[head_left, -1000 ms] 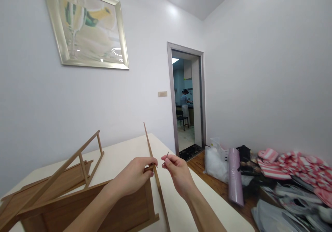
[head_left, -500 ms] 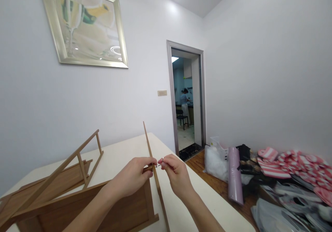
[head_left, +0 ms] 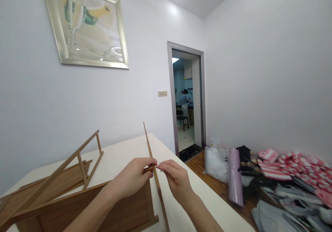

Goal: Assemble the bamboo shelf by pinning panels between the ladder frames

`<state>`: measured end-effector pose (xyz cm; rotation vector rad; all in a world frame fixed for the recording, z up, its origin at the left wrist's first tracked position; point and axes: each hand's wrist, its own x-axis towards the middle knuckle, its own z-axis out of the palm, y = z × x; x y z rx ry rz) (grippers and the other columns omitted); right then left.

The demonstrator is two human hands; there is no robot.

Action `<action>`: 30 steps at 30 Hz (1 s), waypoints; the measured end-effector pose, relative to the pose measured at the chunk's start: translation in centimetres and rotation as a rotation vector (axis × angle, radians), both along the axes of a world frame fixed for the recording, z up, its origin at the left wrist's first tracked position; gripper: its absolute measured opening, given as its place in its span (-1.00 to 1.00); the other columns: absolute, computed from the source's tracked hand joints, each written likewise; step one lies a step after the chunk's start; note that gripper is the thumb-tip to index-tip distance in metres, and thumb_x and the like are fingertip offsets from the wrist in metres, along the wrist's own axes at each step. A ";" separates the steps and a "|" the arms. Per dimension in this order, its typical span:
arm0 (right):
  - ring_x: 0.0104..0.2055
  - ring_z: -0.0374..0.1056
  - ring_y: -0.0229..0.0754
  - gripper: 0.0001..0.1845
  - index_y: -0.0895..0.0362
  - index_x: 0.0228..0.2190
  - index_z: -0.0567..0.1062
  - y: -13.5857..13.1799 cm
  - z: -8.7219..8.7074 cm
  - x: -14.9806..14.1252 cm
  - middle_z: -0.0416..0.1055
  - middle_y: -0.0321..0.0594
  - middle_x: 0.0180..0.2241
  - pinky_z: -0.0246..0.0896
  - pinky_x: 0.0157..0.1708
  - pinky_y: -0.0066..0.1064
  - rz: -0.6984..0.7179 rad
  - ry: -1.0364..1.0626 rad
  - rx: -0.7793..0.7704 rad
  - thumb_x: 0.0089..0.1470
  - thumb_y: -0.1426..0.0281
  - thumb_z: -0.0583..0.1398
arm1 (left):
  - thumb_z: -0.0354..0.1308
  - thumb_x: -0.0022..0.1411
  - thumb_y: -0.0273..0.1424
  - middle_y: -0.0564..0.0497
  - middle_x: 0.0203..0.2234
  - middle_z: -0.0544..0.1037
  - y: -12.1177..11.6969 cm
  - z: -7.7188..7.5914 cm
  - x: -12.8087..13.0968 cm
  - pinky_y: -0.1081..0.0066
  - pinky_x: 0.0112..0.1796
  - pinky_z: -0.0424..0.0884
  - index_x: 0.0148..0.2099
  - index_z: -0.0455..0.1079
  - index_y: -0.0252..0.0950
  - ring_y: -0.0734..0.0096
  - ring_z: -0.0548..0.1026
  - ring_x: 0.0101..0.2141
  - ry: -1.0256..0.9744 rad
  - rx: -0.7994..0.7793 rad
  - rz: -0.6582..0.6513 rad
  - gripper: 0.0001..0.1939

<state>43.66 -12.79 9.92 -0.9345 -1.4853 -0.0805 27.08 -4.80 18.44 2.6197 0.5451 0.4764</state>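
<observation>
My left hand (head_left: 133, 176) is closed around a joint where a short wooden crosspiece (head_left: 148, 170) meets a long thin wooden rail (head_left: 158, 187). The rail runs away from me across the table. On its right side, my right hand (head_left: 176, 176) pinches a small metal hex key (head_left: 160, 168) between thumb and fingers. Its tip points at the joint; the fingers hide most of it. Beneath my left forearm lies a brown wooden panel (head_left: 135, 207) with a raised frame.
A ladder-like wooden frame (head_left: 84, 169) and another brown panel (head_left: 59, 178) rest on the white table (head_left: 124, 150) at left. Right of the table, a purple roll (head_left: 234, 176), plastic bags (head_left: 216, 163) and pink striped cloth (head_left: 293, 163) lie on the floor. Through the doorway stands a person (head_left: 184, 100).
My right hand has turned slightly, and the hex key's visible end now points down rather than up. The left hand and the wooden rail hold almost the same place.
</observation>
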 end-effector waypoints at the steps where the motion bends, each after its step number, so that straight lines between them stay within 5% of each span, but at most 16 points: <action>1: -0.21 0.46 -0.17 -0.74 0.00 -0.18 0.59 0.0 -0.2 0.0 0.55 -0.16 -0.25 0.39 -0.21 -0.34 -0.005 0.001 0.013 0.23 0.45 0.11 | -0.03 0.10 -0.51 0.12 -0.41 0.54 0.0 0.0 0.0 0.49 -0.32 0.25 -0.19 0.46 -0.18 0.42 0.41 -0.38 -0.001 0.000 -0.001 -0.70; 11: -0.28 0.48 -0.20 -0.77 0.05 -0.26 0.58 0.6 -0.4 -0.4 0.57 -0.19 -0.30 0.42 -0.26 -0.37 -0.092 0.031 0.080 0.21 0.53 0.13 | -0.02 0.12 -0.51 0.11 -0.39 0.55 0.0 0.0 -0.1 0.49 -0.31 0.25 -0.17 0.47 -0.19 0.42 0.42 -0.37 0.002 -0.009 -0.008 -0.70; 23: -0.03 0.44 -0.17 -0.45 -0.07 0.04 0.45 0.3 -2.1 0.2 0.53 -0.17 -0.07 0.41 -0.05 -0.29 -0.044 -0.151 0.205 0.16 0.70 0.08 | -0.01 0.12 -0.52 0.12 -0.37 0.56 0.0 -0.1 -0.1 0.48 -0.30 0.27 -0.16 0.47 -0.18 0.43 0.44 -0.36 -0.011 -0.013 -0.010 -0.70; 30: -0.08 0.48 -0.18 -0.57 -0.04 -0.06 0.52 0.6 -1.3 0.8 0.56 -0.19 -0.12 0.42 -0.07 -0.31 0.012 -0.126 0.150 0.19 0.63 0.10 | -0.02 0.11 -0.51 0.09 -0.34 0.58 0.1 -0.1 0.0 0.47 -0.27 0.29 -0.14 0.47 -0.18 0.40 0.46 -0.33 -0.005 -0.011 -0.013 -0.67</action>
